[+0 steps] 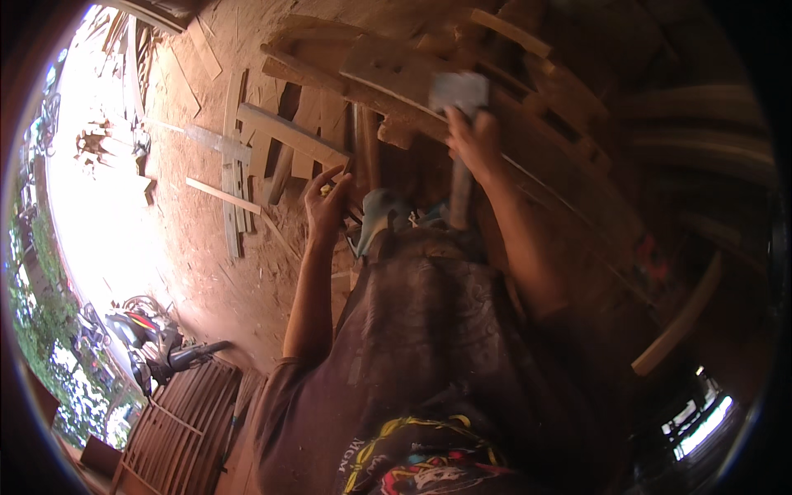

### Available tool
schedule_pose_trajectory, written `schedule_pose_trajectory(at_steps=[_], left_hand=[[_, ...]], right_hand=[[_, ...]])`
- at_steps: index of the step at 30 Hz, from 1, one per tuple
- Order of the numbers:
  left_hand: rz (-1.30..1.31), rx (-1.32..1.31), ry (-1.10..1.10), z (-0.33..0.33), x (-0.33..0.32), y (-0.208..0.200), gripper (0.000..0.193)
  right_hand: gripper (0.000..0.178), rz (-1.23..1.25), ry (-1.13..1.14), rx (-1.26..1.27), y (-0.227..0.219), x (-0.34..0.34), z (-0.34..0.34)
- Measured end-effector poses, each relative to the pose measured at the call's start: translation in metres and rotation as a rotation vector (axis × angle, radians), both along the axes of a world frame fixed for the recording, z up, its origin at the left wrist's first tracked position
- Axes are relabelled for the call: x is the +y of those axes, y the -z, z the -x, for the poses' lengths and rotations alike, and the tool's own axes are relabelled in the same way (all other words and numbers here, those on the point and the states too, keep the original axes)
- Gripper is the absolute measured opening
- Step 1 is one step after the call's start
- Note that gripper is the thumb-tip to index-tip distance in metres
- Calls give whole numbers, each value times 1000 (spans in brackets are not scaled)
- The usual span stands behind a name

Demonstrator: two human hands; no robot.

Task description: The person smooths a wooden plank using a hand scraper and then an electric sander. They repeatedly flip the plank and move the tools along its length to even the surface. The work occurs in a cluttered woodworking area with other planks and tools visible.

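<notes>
My right hand (476,144) is raised in front of me, closed on a short-handled tool (459,92). Its broad, squarish grey head shows above the fingers and its straight handle runs down toward my lap; blur hides whether it is a hatchet or a hammer. To the left, my left hand (326,205) is closed, with thumb and forefinger curled toward each other close to the end of a wooden strip (293,136). Whatever may be between those fingertips is too small to make out. Beyond the right hand lies a thick wooden plank (388,78).
Loose boards and offcuts (322,115) lie on the brown dirt ground (198,264). A thin stick (223,195) lies left of my left hand. A parked motorcycle (153,338) and a slatted wooden frame (177,412) stand at lower left. Another wooden piece (681,318) is at right.
</notes>
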State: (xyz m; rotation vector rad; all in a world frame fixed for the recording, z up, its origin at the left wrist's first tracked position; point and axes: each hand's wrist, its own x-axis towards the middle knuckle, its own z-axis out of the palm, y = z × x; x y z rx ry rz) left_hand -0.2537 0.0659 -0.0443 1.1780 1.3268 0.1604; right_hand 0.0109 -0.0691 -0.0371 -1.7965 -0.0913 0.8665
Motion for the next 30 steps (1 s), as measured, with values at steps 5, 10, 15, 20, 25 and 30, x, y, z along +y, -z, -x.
schedule_pose_trajectory(at_steps=[5,10,15,20,25,30], left_hand=[[-14,-25,13,0,-8,4,42],[-63,-17,-28,12,4,22,41],[31,-46,166,-39,6,-5,37],[-200,-272,622,-112,-39,12,37],[-131,-467,996,-187,-181,-35,35],[267,-442,1051,-208,-339,-41,44]], right_hand=[[43,-10,-333,-193,52,124,-20],[40,54,-350,-209,51,79,1],[46,221,-311,-127,19,-103,45],[51,159,311,-312,-55,-202,91],[48,123,660,80,-86,-268,99],[47,163,681,-272,-63,-358,133]])
